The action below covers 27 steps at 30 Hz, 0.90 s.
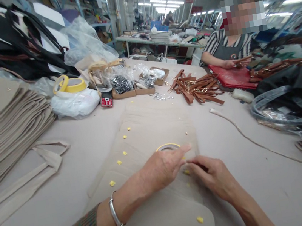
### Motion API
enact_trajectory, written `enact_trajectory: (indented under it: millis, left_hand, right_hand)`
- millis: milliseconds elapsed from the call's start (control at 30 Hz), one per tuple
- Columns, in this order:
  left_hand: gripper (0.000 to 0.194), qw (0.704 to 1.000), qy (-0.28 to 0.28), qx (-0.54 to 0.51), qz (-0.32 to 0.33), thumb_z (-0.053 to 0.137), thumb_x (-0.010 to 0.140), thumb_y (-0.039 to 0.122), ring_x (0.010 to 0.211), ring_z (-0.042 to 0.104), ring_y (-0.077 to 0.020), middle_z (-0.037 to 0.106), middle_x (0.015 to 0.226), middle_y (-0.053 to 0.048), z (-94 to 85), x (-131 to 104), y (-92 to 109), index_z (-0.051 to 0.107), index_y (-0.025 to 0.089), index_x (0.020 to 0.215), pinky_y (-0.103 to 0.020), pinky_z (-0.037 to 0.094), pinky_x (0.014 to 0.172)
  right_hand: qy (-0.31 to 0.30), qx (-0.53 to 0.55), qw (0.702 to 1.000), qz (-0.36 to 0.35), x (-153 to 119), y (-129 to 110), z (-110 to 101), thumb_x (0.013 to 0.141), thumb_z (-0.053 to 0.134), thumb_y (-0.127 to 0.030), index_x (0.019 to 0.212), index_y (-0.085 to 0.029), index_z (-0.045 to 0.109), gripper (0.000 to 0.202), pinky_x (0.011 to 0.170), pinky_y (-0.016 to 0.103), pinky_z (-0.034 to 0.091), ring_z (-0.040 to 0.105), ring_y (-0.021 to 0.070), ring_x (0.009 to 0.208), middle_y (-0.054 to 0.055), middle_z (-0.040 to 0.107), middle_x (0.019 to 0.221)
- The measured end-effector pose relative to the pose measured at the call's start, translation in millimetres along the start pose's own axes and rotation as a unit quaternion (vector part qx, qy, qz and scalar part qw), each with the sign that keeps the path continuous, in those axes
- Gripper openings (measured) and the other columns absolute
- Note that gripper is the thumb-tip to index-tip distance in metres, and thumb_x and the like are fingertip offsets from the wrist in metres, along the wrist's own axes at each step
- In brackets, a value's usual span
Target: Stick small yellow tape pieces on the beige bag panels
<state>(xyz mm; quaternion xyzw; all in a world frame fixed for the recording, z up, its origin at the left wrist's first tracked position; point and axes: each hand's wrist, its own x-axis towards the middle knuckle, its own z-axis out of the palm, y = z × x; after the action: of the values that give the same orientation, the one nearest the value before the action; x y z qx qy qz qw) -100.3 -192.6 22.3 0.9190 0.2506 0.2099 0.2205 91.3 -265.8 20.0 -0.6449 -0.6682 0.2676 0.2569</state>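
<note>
Fanned out on the table before me lie overlapping beige fabric panels [147, 128], dotted along their sides with small yellow tape pieces [112, 183]. My left hand [162, 166], with a silver bangle on the wrist, is closed around a roll of yellow tape [168, 146]; much of the roll is hidden behind the fingers. Close by, my right hand [213, 173] pinches with thumb and forefinger near the roll, at the panels' right edge. A bit of yellow tape shows just under these fingertips. Another yellow piece sits on the nearest panel, low in view.
Stacked beige panels [4, 124] rise at left, with a fabric strap [42, 168] beside them. Yellow tape rolls [73, 85], boxes of hardware [124, 86] and brown straps [198, 84] lie farther back. Across the table a person [229, 49] handles a red item. Black bags [295, 101] are at right.
</note>
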Motion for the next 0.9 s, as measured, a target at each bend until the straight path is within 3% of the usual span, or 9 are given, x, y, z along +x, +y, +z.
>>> enact_trajectory:
  millis: [100, 267, 467, 600, 667, 767, 900]
  left_hand:
    - [0.045, 1.000, 0.000, 0.005, 0.001, 0.043, 0.097, 0.023, 0.099, 0.065, -0.0192, 0.066, 0.111, -0.010, 5.6, -0.2, 1.2, 0.028, 0.016, 0.139, -0.032, 0.053, 0.085]
    - [0.036, 1.000, -0.019, 0.017, 0.006, 0.042, 0.098, 0.026, 0.092, 0.067, -0.0201, 0.067, 0.104, -0.009, 12.9, 0.1, 3.8, 0.033, 0.016, 0.132, -0.031, 0.055, 0.076]
    - [0.013, 0.999, -0.044, 0.025, -0.017, 0.040, 0.097, 0.020, 0.084, 0.064, -0.0176, 0.064, 0.090, -0.003, 8.9, 0.7, 5.5, 0.046, 0.019, 0.108, -0.027, 0.050, 0.069]
    - [0.007, 0.999, -0.030, 0.030, -0.031, 0.042, 0.096, 0.019, 0.077, 0.061, -0.0162, 0.062, 0.083, -0.001, 1.4, 7.0, 3.2, 0.049, 0.019, 0.093, -0.025, 0.046, 0.067]
    - [0.009, 0.999, -0.021, 0.032, -0.027, 0.043, 0.096, 0.019, 0.077, 0.060, -0.0160, 0.061, 0.081, -0.001, -0.2, 11.0, 1.4, 0.049, 0.019, 0.089, -0.025, 0.045, 0.067]
    - [0.013, 0.998, 0.007, 0.055, -0.008, 0.040, 0.095, 0.017, 0.074, 0.058, -0.0161, 0.059, 0.078, -0.001, 1.9, 14.6, -0.9, 0.049, 0.018, 0.086, -0.026, 0.044, 0.065]
    - [0.018, 0.994, 0.053, 0.095, 0.016, 0.034, 0.094, 0.015, 0.069, 0.054, -0.0164, 0.056, 0.076, -0.003, 8.7, 13.5, -2.0, 0.049, 0.017, 0.084, -0.027, 0.043, 0.060]
  right_hand:
    - [0.120, 0.050, 0.990, -0.045, -2.3, -0.2, 1.7, 0.088, 0.054, -0.030, 0.104, -0.021, 0.068, 0.023, 0.071, 0.028, 0.052, 0.066, 0.0176, 0.078, 0.006, 0.073, 0.093]
    - [0.126, 0.009, 0.976, -0.176, -0.7, -5.8, 6.8, 0.089, 0.049, -0.018, 0.095, -0.021, 0.065, 0.017, 0.075, 0.027, 0.051, 0.065, 0.0159, 0.082, 0.005, 0.071, 0.089]
    - [0.170, -0.066, 0.965, -0.191, 4.2, -5.5, 16.6, 0.086, 0.047, -0.014, 0.081, -0.021, 0.061, 0.017, 0.061, 0.023, 0.046, 0.060, 0.0122, 0.061, 0.001, 0.065, 0.069]
    - [0.203, -0.082, 0.957, -0.189, 8.4, -7.7, 19.5, 0.083, 0.049, -0.012, 0.078, -0.019, 0.062, 0.016, 0.059, 0.022, 0.044, 0.058, 0.0111, 0.057, 0.000, 0.063, 0.065]
    - [0.206, -0.060, 0.964, -0.156, 10.5, -11.4, 19.3, 0.082, 0.051, -0.014, 0.079, -0.019, 0.065, 0.016, 0.059, 0.023, 0.045, 0.059, 0.0114, 0.057, 0.000, 0.065, 0.066]
    - [0.188, 0.061, 0.980, -0.029, 15.4, -17.7, 19.1, 0.081, 0.055, -0.024, 0.075, -0.019, 0.066, 0.014, 0.053, 0.023, 0.046, 0.058, 0.0122, 0.052, 0.000, 0.065, 0.061]
    - [0.146, 0.251, 0.949, 0.121, 28.4, -13.6, 18.9, 0.075, 0.063, -0.040, 0.067, -0.018, 0.063, 0.024, 0.044, 0.023, 0.043, 0.052, 0.0117, 0.043, -0.002, 0.057, 0.047]
